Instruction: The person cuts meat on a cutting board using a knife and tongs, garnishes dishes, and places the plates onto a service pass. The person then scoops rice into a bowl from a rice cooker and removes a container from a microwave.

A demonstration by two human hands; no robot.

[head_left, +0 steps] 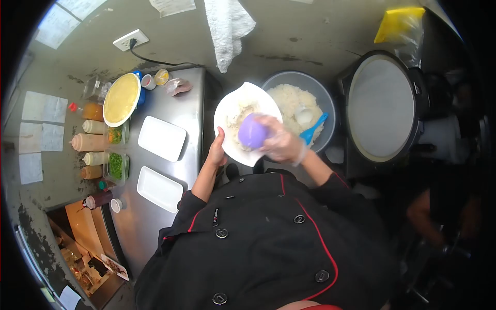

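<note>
My left hand (217,149) grips the near left edge of a white bowl (262,98) with pointed ends, thumb over the rim. White rice (241,111) lies inside it. My right hand (281,140), in a clear plastic glove and smeared by motion, has its fingers around a small purple cup (252,132) over the bowl. Whether the cup touches the rice, I cannot tell. Just beyond, to the right, stands a large grey tub (330,103) of cooked rice (292,98), with a blue spoon-like utensil (314,129) and a small white piece resting in it.
On the steel counter (194,98) at left are two white rectangular trays (162,138), squeeze bottles (87,142), a container of chopped greens (117,166) and a yellow-topped round container (122,100). A big round-lidded cooker (381,108) stands right. Another person's arm (426,217) shows lower right.
</note>
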